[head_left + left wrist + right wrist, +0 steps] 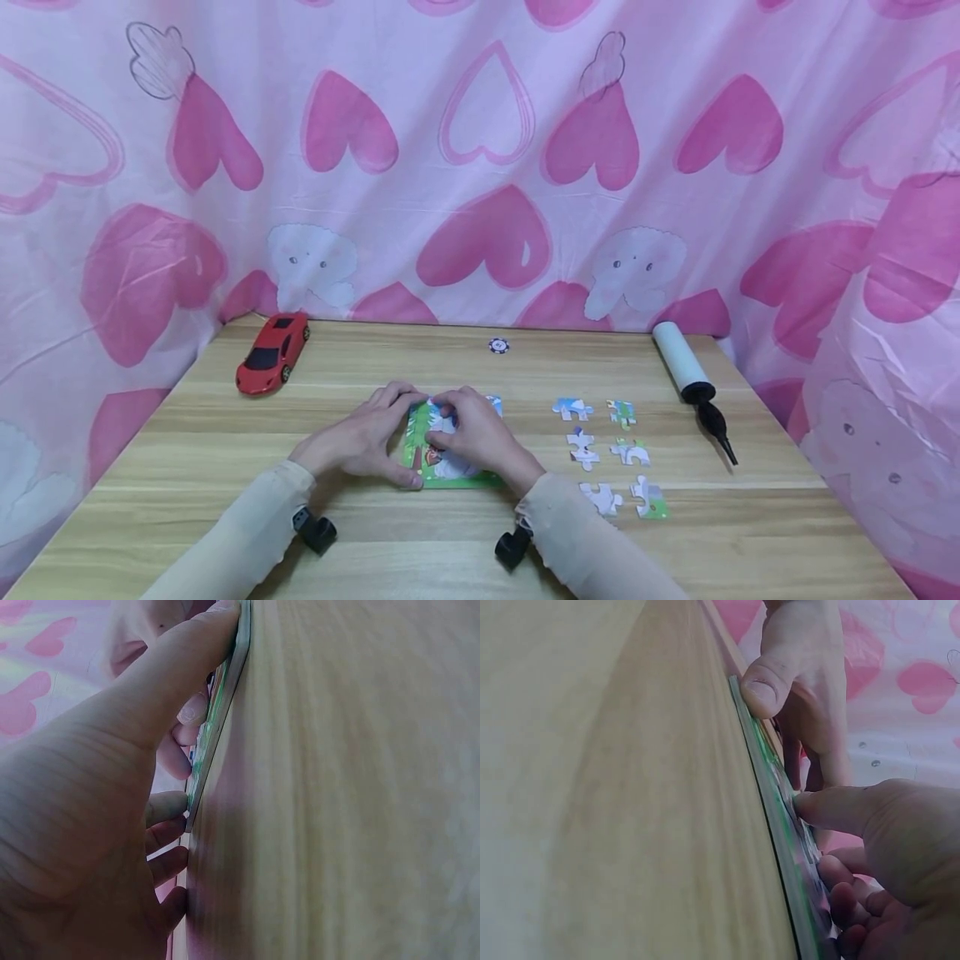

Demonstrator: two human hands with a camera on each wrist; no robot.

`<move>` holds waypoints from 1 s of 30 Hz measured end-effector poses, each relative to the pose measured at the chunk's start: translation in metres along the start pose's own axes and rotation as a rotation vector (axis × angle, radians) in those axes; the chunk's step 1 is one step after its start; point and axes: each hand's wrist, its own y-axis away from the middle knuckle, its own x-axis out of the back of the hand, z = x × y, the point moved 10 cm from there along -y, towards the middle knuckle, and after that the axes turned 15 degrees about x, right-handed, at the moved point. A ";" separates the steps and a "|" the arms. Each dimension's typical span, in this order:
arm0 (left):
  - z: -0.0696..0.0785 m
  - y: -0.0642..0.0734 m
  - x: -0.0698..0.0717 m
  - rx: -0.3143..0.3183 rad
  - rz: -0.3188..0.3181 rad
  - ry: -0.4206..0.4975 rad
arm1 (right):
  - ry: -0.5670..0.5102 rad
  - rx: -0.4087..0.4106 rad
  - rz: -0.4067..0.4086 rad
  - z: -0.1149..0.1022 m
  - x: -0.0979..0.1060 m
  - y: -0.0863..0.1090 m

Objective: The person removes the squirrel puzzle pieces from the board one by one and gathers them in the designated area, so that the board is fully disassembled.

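While I work on it, the puzzle board (450, 482): flat on the worktop (405, 542), just below the centre of the frame.
Left hand (360, 435): spread along the board's left side, thumb at the lower-left corner, fingers towards the upper-left one, probably so nothing slides.
Right hand (480, 432): thumb and fingers bent down onto the picture, presumably to seat a piece; whether they pinch one or merely press, I cannot tell.
Loose pieces (582, 450): six, right of centre, in two columns of three, set apart, I judge, so I can read each outline and lift it singly.
Puzzle picture: green down the left and along the bottom, blue at the upper right, white shapes in the middle; my fingers hide the rest.
Board edge: thin and pale in the wrist views.
Far items: red toy car (273, 357) at left, round chip (498, 346) near centre, hand pump (682, 362) at right, likely kept clear of my reach.
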 end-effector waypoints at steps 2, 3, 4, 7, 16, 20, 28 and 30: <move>0.000 0.000 -0.001 -0.002 -0.002 0.005 | -0.006 -0.007 -0.011 0.000 0.000 0.000; -0.001 0.000 -0.001 -0.002 -0.003 0.009 | -0.006 -0.012 -0.017 0.001 -0.001 0.000; -0.001 0.000 -0.002 -0.004 -0.004 0.010 | -0.009 -0.019 -0.023 0.002 -0.001 0.000; -0.001 0.000 -0.002 -0.005 -0.008 0.015 | -0.016 -0.036 -0.030 0.003 -0.002 0.000; -0.002 0.000 -0.002 -0.002 -0.007 0.023 | -0.048 -0.080 -0.024 0.006 -0.001 -0.003; -0.001 0.000 -0.002 0.001 -0.007 0.020 | -0.077 -0.099 -0.007 0.007 0.000 -0.003; 0.000 -0.001 -0.001 -0.005 0.003 0.015 | -0.110 -0.104 0.044 0.009 0.003 -0.005; 0.000 -0.001 -0.001 -0.007 0.006 0.016 | -0.109 -0.097 0.048 0.009 0.003 -0.006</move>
